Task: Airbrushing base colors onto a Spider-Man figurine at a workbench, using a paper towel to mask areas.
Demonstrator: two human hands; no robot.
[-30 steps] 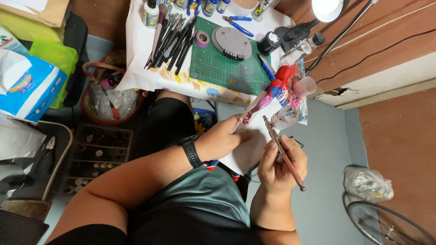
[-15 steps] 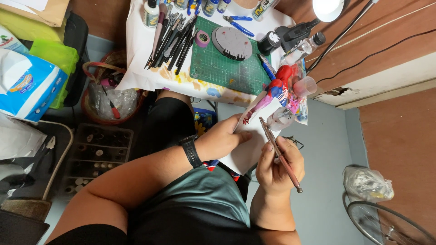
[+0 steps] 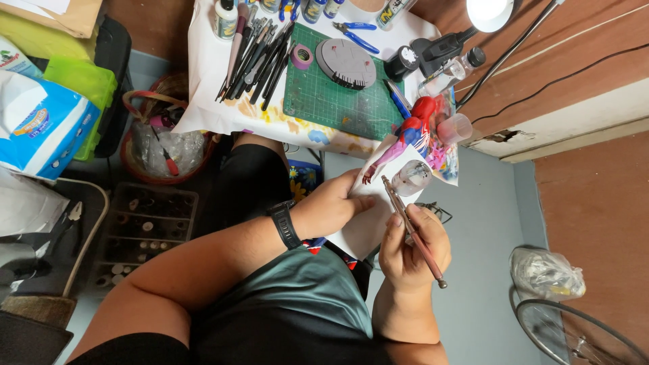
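Head view, looking down over lap and table edge. Right hand (image 3: 412,247) closed around a thin paintbrush (image 3: 412,230), fingers wrapped at mid-handle; bristle end points up and away toward the table, butt end sticks out below the hand. Left hand (image 3: 331,206) rests palm-down with fingers loosely curled on a sheet of white paper (image 3: 368,223) that hangs off the table edge over the lap; whether it pinches the paper cannot be told. Black wristwatch (image 3: 284,224) on the left wrist. Red-and-blue figurine (image 3: 409,138) lies on the paper's upper part at the table edge, one purple limb stretched toward the left hand, just beyond the brush tip. Small clear cup (image 3: 412,177) sits beside the brush tip, touching the paper. On the table (image 3: 203,108): green cutting mat (image 3: 338,101) carrying a round grey base (image 3: 346,63) and a roll of purple tape (image 3: 302,57); a row of dark brushes and tools (image 3: 253,61) left of the mat; blue-handled pliers (image 3: 355,34) beyond it. Lamp head (image 3: 490,12) at upper right.
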